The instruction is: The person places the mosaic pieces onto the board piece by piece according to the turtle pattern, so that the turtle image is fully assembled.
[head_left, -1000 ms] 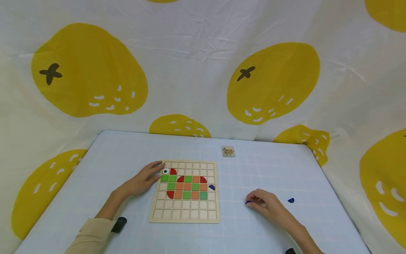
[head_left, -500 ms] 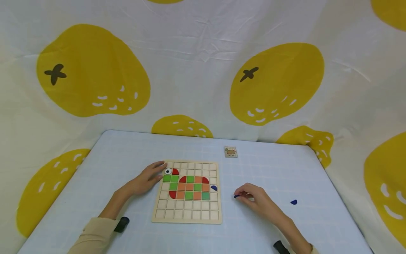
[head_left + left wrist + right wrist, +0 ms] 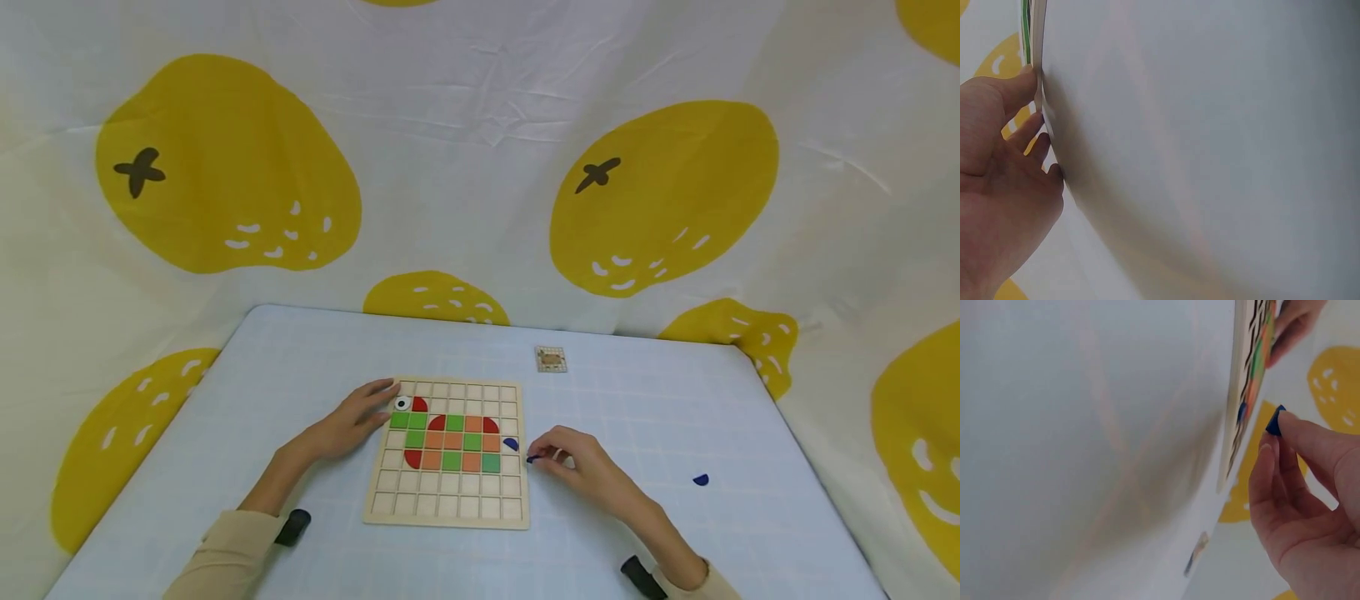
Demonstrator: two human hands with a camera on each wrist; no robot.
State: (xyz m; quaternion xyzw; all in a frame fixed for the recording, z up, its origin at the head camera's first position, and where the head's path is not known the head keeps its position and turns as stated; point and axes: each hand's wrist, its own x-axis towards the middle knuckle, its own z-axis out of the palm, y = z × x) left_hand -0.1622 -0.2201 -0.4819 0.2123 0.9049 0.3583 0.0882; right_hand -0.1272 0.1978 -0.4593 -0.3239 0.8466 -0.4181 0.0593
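A square wooden grid board (image 3: 446,524) lies on the table. Coloured tiles fill part of it: green and orange squares (image 3: 452,442), red rounded pieces (image 3: 413,460), a white tile with a black dot (image 3: 402,403) and a dark blue half-round piece (image 3: 511,444). With loosely extended fingers, my left hand (image 3: 348,423) rests at the board's upper left edge; the thumb touches the edge in the left wrist view. My right hand (image 3: 577,462) pinches another dark blue half-round piece (image 3: 1275,422) between thumb and fingertips, just right of the board, apart from its surface.
One more dark blue half-round piece (image 3: 701,480) lies on the table, right of my right hand. Behind the board's right corner is a small pattern card (image 3: 551,359). A lemon-printed curtain (image 3: 495,167) hangs behind the pale checked tablecloth (image 3: 337,533).
My right hand has moved left, carrying the pinched blue piece from the open tablecloth up to the board's right edge. The left hand stays at the board. The whole view shifts slightly.
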